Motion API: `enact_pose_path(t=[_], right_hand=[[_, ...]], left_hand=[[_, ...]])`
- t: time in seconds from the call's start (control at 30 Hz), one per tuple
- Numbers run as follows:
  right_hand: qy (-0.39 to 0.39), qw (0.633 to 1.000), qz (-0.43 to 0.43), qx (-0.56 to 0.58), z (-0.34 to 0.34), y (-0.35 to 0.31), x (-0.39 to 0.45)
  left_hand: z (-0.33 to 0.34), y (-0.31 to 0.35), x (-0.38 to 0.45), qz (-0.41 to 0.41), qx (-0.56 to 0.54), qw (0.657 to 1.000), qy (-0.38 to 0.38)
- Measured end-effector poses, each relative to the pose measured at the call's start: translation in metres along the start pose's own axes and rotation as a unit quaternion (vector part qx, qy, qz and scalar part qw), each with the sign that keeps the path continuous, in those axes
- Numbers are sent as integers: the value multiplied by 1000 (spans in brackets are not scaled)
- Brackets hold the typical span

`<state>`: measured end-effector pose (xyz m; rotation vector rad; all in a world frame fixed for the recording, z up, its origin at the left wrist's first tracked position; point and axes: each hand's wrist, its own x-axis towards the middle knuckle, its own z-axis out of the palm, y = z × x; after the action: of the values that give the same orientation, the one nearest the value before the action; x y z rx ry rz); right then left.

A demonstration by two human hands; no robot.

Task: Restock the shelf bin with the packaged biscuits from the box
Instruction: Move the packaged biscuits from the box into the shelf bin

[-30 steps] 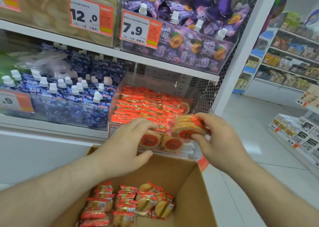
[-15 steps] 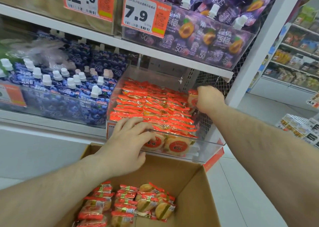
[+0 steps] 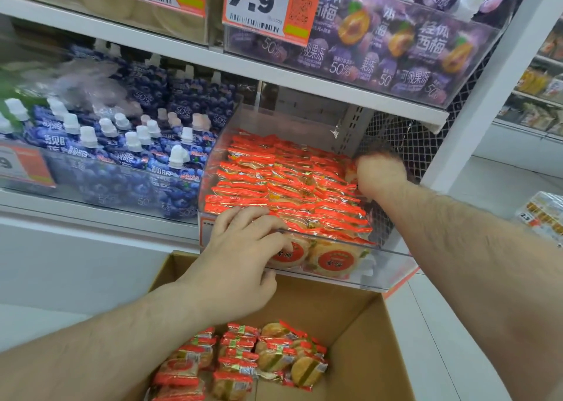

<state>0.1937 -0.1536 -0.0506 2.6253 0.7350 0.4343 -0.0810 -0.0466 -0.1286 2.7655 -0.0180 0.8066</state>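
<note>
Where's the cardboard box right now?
The cardboard box sits bottom centre of the head view, directly below the clear shelf bin, under the left hand.

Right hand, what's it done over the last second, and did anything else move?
The right hand carried its biscuit packets from in front of the bin to its back right corner, pressing them in. The left hand stayed on the bin's front edge; the box stayed put.
</note>
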Motion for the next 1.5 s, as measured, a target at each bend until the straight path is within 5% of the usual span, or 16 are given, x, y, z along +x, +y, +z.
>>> enact_pose_path(t=[0.5, 0.67, 0.77, 0.83, 0.9, 0.97, 1.1, 1.2, 1.3, 1.5], right_hand=[[-104, 985, -36, 134, 2, 9, -6], [113, 961, 12, 252, -21, 5, -49], [355, 864, -93, 344, -38, -11, -111], [433, 793, -213, 372, -34, -27, -153], [394, 770, -258, 431, -10, -49, -187], [293, 783, -211, 507, 31, -72, -212], [-121, 863, 51, 488, 126, -103, -222], [-335, 807, 204, 440, 199, -115, -221], [-390, 727, 318, 467, 254, -130, -228], [-373, 590, 451, 556, 332, -151, -230]], left_hand=[[-2, -2, -1, 8, 4, 1000, -20], [-8, 9, -6, 78, -20, 996, 22], [-6, 16, -13, 79, -45, 994, -55], [-1, 16, -20, 46, -46, 984, -167], [5, 14, -25, 27, -27, 968, -246], [10, 12, -31, 10, -29, 957, -290], [14, 8, -38, -35, -43, 939, -340], [18, 2, -42, -58, -47, 929, -363], [23, -4, -45, -84, -58, 918, -384], [32, -15, -56, -115, -82, 898, -417]])
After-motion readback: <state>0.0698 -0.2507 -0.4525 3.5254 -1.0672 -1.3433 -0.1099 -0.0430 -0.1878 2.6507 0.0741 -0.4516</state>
